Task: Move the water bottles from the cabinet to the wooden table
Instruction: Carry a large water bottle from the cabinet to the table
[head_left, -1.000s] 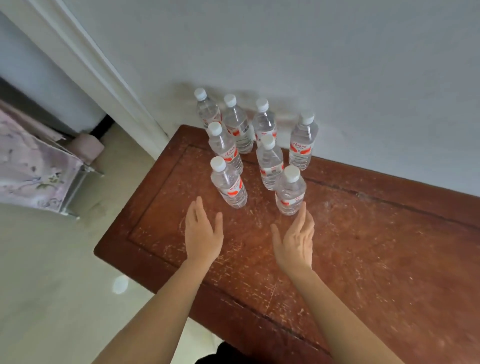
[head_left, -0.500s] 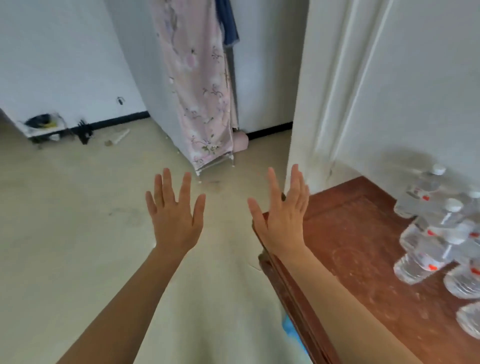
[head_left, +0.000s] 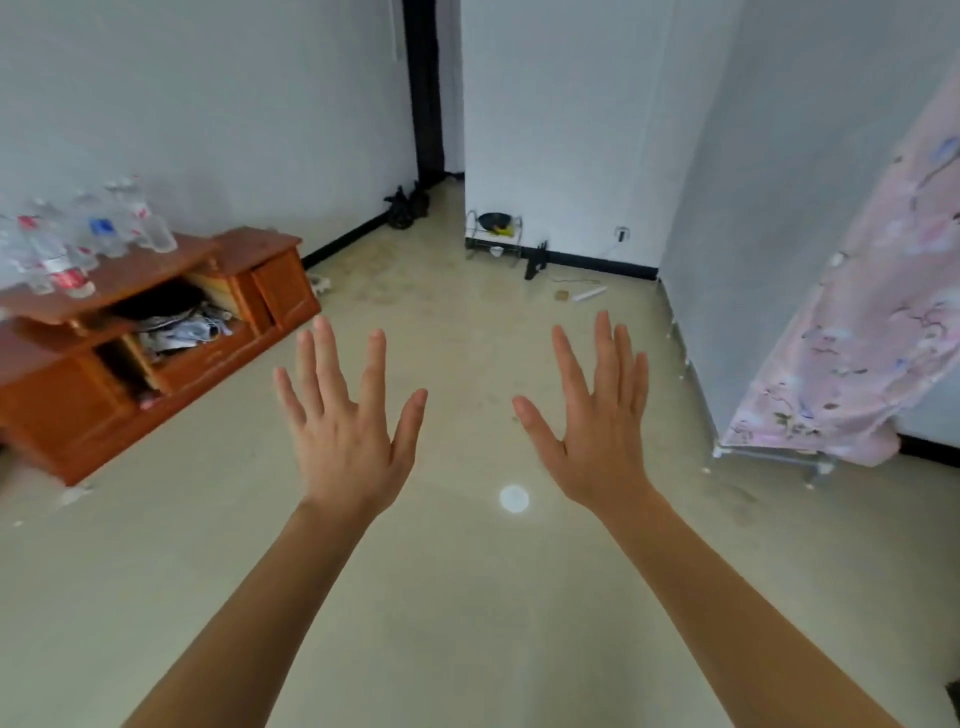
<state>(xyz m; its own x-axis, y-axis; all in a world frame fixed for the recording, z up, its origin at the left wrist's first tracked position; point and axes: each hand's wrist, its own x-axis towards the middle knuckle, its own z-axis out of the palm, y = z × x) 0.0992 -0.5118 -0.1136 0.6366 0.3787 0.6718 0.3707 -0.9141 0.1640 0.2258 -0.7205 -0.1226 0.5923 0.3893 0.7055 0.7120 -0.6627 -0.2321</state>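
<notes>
**A sparsely furnished room in a home**

This is a plain domestic room. Bare white walls (head_left: 208, 104) with a dark skirting line meet a pale, smooth floor (head_left: 467, 597). A low orange-brown wooden cabinet (head_left: 156, 332) stands against the left wall, its open shelf stuffed with papers and dark clutter, and a cluster of water bottles (head_left: 67, 244) stands on its top. On the right hangs a pink floral fabric cover (head_left: 872, 332) on a metal frame, like a cloth wardrobe. At the back, a small wire rack (head_left: 493, 236) sits on the floor beside a dark doorway (head_left: 426, 88), with a few small items scattered near it.
</notes>
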